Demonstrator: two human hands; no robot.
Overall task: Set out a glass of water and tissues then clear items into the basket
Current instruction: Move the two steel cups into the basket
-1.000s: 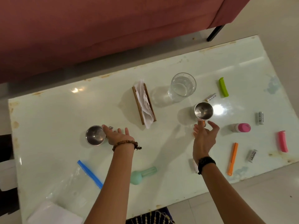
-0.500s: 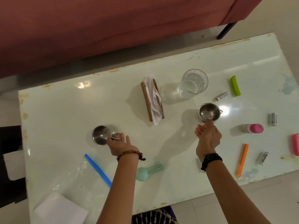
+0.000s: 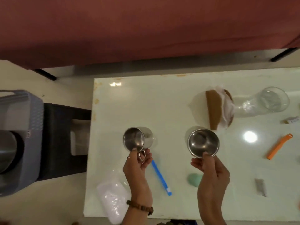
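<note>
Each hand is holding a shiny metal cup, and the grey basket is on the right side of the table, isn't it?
Not quite. The left hand and right hand do each hold a metal cup, but the head view shows the grey basket on the left of the table, not the right.

2 steel cups: one (image 3: 134,141), one (image 3: 203,143). 1 glass of water (image 3: 274,99). 1 tissue holder (image 3: 217,109). 1 grey basket (image 3: 21,140). 1 orange clip (image 3: 278,146), 1 blue strip (image 3: 160,177), 1 plastic bag (image 3: 113,203), 1 mint-green item (image 3: 194,179), 2 small tubes: (image 3: 292,119), (image 3: 260,187).
</note>
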